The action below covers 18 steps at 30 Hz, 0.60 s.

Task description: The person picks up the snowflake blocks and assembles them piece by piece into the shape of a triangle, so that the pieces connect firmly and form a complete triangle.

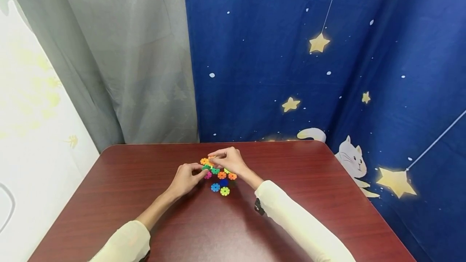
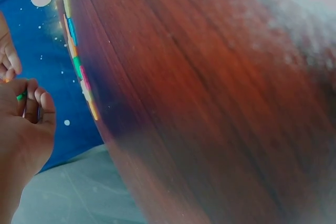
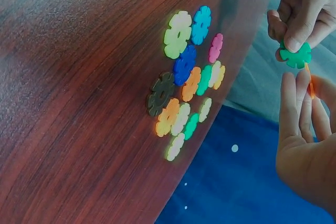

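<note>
Both hands meet above a scatter of notched plastic snowflake discs on the table. In the right wrist view, my left hand (image 1: 186, 179) pinches a green snowflake disc (image 3: 295, 56) between thumb and fingers. An orange snowflake disc (image 3: 310, 83), seen edge-on, sits in the fingers of my right hand (image 1: 233, 161). The two discs meet at their edges; whether they are slotted together I cannot tell. Loose discs lie flat below, among them a yellow-green disc (image 3: 177, 35), a light blue disc (image 3: 201, 25), a dark blue disc (image 3: 184, 65) and a pink disc (image 3: 216, 48).
The reddish-brown wooden table (image 1: 174, 229) has its far edge just beyond the hands. Behind it hang a grey curtain (image 1: 145, 60) and a blue star-patterned curtain (image 1: 255, 51). A dark disc (image 3: 160, 94) lies nearest the right wrist camera.
</note>
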Each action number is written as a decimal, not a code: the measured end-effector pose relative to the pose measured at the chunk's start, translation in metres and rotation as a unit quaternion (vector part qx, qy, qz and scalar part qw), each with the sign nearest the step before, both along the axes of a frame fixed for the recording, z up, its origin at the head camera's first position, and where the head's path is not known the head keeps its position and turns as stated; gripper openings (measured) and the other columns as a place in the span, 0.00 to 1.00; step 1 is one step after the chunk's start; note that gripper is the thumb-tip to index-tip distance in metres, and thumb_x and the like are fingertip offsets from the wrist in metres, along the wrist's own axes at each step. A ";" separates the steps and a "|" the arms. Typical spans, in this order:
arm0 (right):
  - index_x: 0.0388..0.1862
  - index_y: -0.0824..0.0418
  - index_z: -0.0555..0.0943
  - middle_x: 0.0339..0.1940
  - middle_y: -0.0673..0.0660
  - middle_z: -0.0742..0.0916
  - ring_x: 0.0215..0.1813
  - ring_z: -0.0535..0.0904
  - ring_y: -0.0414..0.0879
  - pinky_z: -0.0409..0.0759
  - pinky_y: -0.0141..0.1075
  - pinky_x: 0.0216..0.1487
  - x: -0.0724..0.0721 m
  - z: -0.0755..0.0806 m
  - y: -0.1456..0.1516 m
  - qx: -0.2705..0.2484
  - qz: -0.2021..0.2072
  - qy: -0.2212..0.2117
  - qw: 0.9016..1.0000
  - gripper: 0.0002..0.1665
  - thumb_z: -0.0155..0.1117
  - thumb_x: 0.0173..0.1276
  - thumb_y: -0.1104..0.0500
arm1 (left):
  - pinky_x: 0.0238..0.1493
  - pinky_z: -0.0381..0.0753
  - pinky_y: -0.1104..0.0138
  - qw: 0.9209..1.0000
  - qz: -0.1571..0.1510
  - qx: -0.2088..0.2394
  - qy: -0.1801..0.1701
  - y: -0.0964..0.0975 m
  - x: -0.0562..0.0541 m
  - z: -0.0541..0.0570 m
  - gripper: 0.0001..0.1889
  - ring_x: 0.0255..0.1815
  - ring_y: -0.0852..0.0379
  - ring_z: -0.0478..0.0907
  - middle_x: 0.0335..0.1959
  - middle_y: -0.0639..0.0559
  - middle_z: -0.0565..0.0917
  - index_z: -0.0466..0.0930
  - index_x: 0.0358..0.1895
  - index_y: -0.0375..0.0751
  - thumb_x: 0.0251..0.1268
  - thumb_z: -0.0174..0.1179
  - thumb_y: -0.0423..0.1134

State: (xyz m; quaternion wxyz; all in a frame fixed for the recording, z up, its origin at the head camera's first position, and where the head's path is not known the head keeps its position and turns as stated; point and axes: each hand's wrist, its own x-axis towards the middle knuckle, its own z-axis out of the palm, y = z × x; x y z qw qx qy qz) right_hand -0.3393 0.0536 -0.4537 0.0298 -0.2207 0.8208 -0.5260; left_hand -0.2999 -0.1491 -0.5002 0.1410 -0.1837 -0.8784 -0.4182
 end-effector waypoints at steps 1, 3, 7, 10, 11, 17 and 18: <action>0.49 0.61 0.91 0.38 0.56 0.93 0.36 0.92 0.55 0.88 0.35 0.37 0.000 0.000 -0.001 0.001 -0.002 0.001 1.000 0.11 0.73 0.71 0.60 | 0.40 0.83 0.62 1.000 0.001 0.000 0.003 0.000 0.000 0.000 0.05 0.33 0.61 0.80 0.33 0.57 0.89 0.92 0.39 0.40 0.68 0.72 0.37; 0.49 0.64 0.91 0.37 0.56 0.93 0.34 0.92 0.51 0.88 0.34 0.36 0.000 0.000 -0.002 0.000 -0.004 0.003 1.000 0.12 0.73 0.71 0.60 | 0.39 0.83 0.61 1.000 0.000 0.001 0.011 0.000 0.000 0.000 0.05 0.32 0.61 0.79 0.32 0.57 0.89 0.92 0.39 0.39 0.67 0.72 0.37; 0.50 0.65 0.90 0.35 0.55 0.93 0.31 0.91 0.43 0.88 0.35 0.36 -0.001 -0.002 -0.004 0.002 -0.007 0.002 1.000 0.13 0.73 0.71 0.60 | 0.39 0.84 0.62 1.000 0.002 -0.001 0.028 0.000 0.001 0.000 0.04 0.31 0.62 0.79 0.31 0.58 0.88 0.92 0.39 0.40 0.67 0.72 0.35; 0.50 0.65 0.91 0.34 0.55 0.93 0.31 0.91 0.43 0.89 0.42 0.39 -0.002 -0.003 -0.005 0.002 -0.010 -0.001 1.000 0.13 0.74 0.70 0.60 | 0.38 0.83 0.62 0.999 0.000 -0.003 0.040 -0.001 0.002 0.000 0.03 0.31 0.62 0.78 0.31 0.58 0.88 0.92 0.39 0.40 0.66 0.72 0.35; 0.50 0.65 0.90 0.34 0.55 0.93 0.31 0.91 0.43 0.89 0.44 0.40 -0.002 -0.003 -0.005 0.002 -0.010 -0.003 1.000 0.13 0.74 0.70 0.60 | 0.37 0.83 0.62 0.999 -0.002 -0.005 0.044 -0.001 0.002 0.000 0.03 0.30 0.62 0.78 0.30 0.58 0.87 0.92 0.38 0.39 0.66 0.72 0.34; 0.50 0.66 0.90 0.35 0.56 0.93 0.32 0.91 0.47 0.89 0.42 0.39 0.000 -0.006 -0.009 0.009 -0.001 -0.005 1.000 0.14 0.74 0.70 0.59 | 0.34 0.80 0.66 0.998 -0.013 -0.025 0.063 -0.002 0.002 -0.002 0.02 0.29 0.62 0.76 0.30 0.58 0.87 0.92 0.36 0.37 0.66 0.72 0.32; 0.50 0.66 0.90 0.35 0.56 0.93 0.32 0.91 0.47 0.89 0.42 0.38 0.000 -0.007 -0.009 0.008 0.000 -0.005 1.000 0.14 0.74 0.70 0.59 | 0.34 0.79 0.66 0.997 -0.015 -0.027 0.067 -0.003 0.002 -0.003 0.02 0.29 0.62 0.76 0.30 0.58 0.87 0.92 0.36 0.37 0.66 0.71 0.32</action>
